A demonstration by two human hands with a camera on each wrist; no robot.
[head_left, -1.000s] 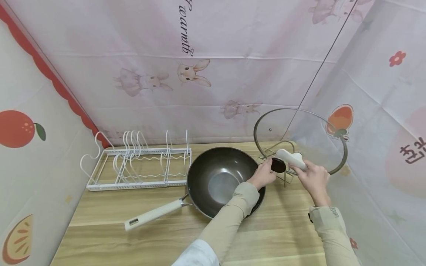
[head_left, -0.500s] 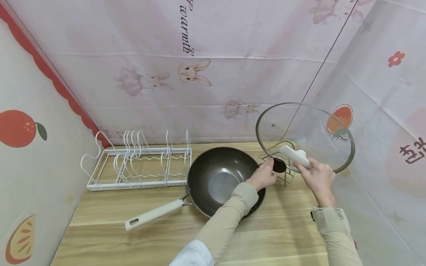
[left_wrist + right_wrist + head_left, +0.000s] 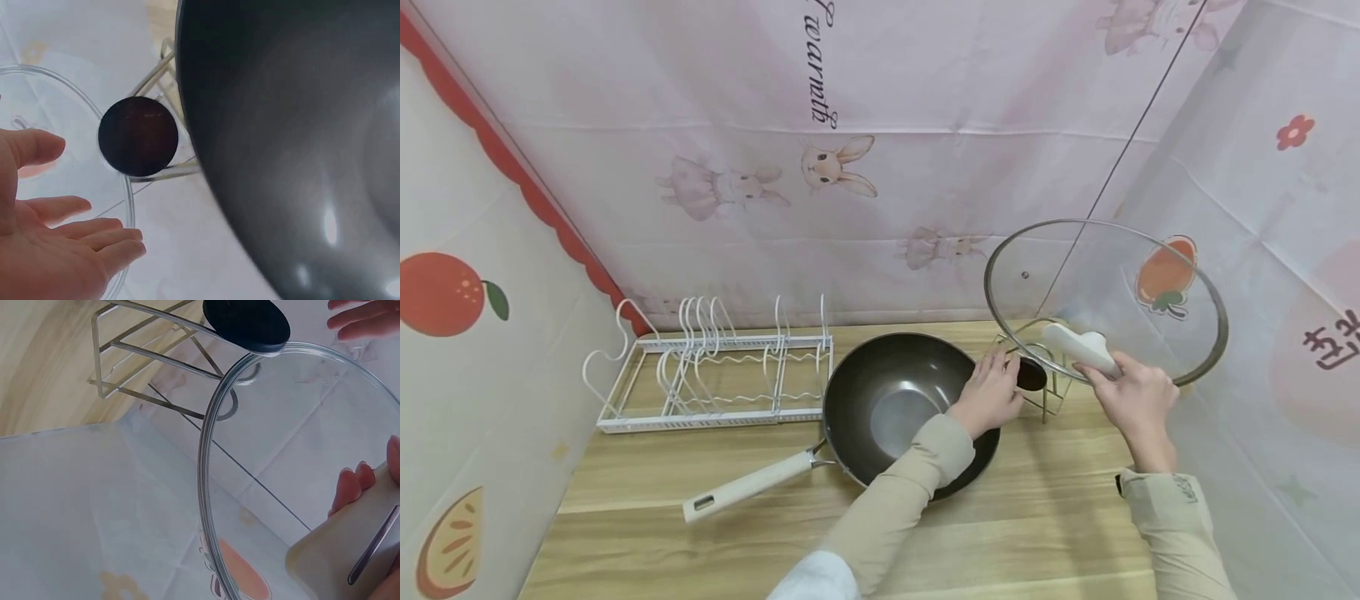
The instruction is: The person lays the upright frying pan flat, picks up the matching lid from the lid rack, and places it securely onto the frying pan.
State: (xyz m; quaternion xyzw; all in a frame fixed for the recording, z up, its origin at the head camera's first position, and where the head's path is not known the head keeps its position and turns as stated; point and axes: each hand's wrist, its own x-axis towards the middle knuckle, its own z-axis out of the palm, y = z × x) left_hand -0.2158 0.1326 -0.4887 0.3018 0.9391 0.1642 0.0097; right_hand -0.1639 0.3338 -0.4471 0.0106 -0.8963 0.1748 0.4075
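My right hand point(image 3: 1138, 404) grips the white handle point(image 3: 1078, 348) of a large glass pan lid point(image 3: 988, 283). The lid is raised and tilted, its metal-edged rim near a small wire rack point(image 3: 1043, 408). At that rack sits a dark round disc point(image 3: 1031, 374), which also shows in the left wrist view as a disc point(image 3: 139, 136). My left hand point(image 3: 988, 392) is over the wok's right side, fingers extended. In the left wrist view, this left hand point(image 3: 69, 250) has nothing in it and stands apart from the disc. The dark wok point(image 3: 898, 417) lies on the table.
A white wire dish rack point(image 3: 715, 412) stands at the back left of the wooden table point(image 3: 647, 542). The wok's cream handle point(image 3: 748, 485) points to the front left. Fabric-covered walls point(image 3: 925, 183) close in the back and both sides.
My right hand has carried the lid rightward and slightly up, away from the disc. My left hand's fingers, earlier close against the disc, have straightened and drawn slightly back to the left.
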